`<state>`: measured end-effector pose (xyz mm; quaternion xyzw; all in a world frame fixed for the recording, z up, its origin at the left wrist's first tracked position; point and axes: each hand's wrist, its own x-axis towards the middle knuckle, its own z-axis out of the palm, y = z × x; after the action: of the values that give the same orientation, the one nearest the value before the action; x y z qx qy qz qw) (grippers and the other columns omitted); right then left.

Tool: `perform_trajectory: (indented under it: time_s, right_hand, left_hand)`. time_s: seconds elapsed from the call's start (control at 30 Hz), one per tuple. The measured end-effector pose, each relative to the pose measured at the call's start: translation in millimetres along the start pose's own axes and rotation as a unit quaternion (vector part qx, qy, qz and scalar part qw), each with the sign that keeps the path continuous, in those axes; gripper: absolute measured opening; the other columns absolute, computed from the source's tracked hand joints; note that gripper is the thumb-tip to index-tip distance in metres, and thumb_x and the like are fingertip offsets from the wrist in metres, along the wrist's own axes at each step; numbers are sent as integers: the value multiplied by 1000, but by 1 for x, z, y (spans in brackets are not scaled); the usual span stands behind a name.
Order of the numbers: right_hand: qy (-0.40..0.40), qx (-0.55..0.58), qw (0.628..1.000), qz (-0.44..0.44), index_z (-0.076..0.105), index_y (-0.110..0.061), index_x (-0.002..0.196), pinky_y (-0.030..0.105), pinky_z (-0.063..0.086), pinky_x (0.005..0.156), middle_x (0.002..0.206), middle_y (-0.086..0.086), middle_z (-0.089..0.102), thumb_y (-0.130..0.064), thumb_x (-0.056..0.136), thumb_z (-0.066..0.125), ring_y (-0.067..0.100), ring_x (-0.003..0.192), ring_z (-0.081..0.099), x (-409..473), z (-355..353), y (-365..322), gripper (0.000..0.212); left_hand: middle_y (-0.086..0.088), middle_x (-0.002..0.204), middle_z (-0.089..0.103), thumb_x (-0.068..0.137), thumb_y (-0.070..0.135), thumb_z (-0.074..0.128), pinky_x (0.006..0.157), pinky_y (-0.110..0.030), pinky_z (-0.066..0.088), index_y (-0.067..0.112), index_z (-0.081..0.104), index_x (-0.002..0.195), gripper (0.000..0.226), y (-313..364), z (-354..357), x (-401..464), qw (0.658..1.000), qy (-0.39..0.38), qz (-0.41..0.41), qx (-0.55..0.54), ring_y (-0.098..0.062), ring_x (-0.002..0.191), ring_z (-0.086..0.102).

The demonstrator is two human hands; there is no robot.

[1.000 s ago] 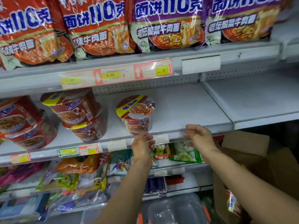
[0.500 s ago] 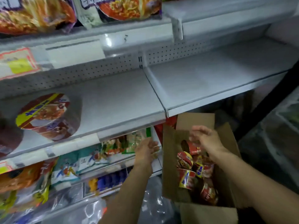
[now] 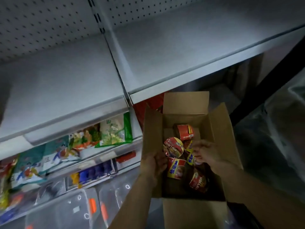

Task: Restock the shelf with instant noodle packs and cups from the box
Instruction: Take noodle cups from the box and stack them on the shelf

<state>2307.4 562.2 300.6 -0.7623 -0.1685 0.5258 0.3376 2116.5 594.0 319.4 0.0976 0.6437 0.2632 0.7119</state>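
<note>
An open cardboard box (image 3: pixel 219 129) stands below the white shelf (image 3: pixel 66 96), to its lower right. Several red and yellow noodle cups lie jumbled inside. One cup (image 3: pixel 173 146) faces lid-up, another cup (image 3: pixel 184 131) lies on its side at the back, and a third cup (image 3: pixel 175 169) lies at the front. My left hand (image 3: pixel 152 165) is inside the box, fingers curled against the left side of these cups. My right hand (image 3: pixel 207 153) reaches in from the right, fingers apart and touching a cup with a yellow band (image 3: pixel 191 158). No cup is lifted.
The right shelf board (image 3: pixel 181 63) is bare, with pegboard behind. Snack bags (image 3: pixel 113 131) hang on the lower shelf at left. Clear plastic bins with orange latches (image 3: pixel 92 205) sit on the floor. A dark upright post (image 3: pixel 272 71) and plastic-wrapped goods (image 3: pixel 280 138) stand at right.
My view has swung from the shelf's cups down and right to the box. Both hands dropped from the shelf edge into the box and now touch the cups.
</note>
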Motion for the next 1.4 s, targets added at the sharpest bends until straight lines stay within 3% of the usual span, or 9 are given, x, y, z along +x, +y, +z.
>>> perform_trajectory:
  time_s: [0.2,0.37,0.57,0.67,0.73,0.87,1.0,1.27,1.4]
  right_hand:
    - [-51,-70,995,51,63,-5,103,43,52,79,102,20,63,-2,93,55,28,86,58,69,6,67,13]
    - [-50,-110,991,64,64,1,117,46,48,96,116,23,64,-8,95,54,41,112,59,116,15,120,26]
    - [-99,-130,986,27,64,-8,112,40,46,100,124,13,60,10,93,43,24,113,56,159,39,153,33]
    - [-132,-198,971,-15,51,-15,137,29,44,94,133,7,54,6,92,42,24,122,51,177,50,163,50]
    - [-145,-245,958,-28,42,-16,145,32,43,101,143,9,47,5,92,44,27,129,46,186,56,166,57]
    - [-172,-302,937,-21,35,-16,149,39,42,106,148,15,42,2,95,42,34,131,44,195,60,170,58]
    - [-168,-315,934,-26,43,-19,144,42,44,103,141,14,50,2,93,45,33,124,50,196,57,179,56]
    - [-125,-316,938,-70,52,-30,135,42,41,106,138,8,51,-3,89,48,29,128,44,170,33,165,53]
    - [-126,-271,951,-81,56,-29,130,36,51,90,127,3,56,-2,92,47,21,110,57,134,15,139,47]
  left_hand:
    - [-8,105,67,103,25,43,68,-28,53,8,61,116,28,-63,3,68,995,-9,-97,-1,-18,87,61]
    - [-9,98,65,101,21,50,76,-34,51,9,60,104,16,-112,3,128,988,12,-154,-9,-22,87,61]
    - [-11,95,62,98,17,55,68,-30,46,6,57,115,21,-148,4,185,983,65,-169,-4,-22,84,57]
    - [-12,117,61,99,23,54,85,-29,41,6,53,131,37,-168,7,209,981,78,-176,-11,-27,109,56]
    - [-14,126,56,99,28,53,94,-34,37,6,49,137,43,-180,7,223,978,72,-193,-35,-28,118,51]
    - [-14,137,53,101,36,46,111,-36,31,8,48,139,48,-191,4,235,973,48,-200,-108,-26,131,46]
    - [-14,144,49,101,51,35,114,-39,26,14,44,144,57,-195,1,229,969,47,-199,-139,-26,136,44]
    - [-15,120,67,100,55,35,109,-40,34,13,55,134,58,-192,12,184,974,45,-178,-136,-29,115,60]
    - [-14,109,70,101,53,35,104,-38,38,11,61,124,54,-185,12,142,978,25,-162,-130,-27,110,62]
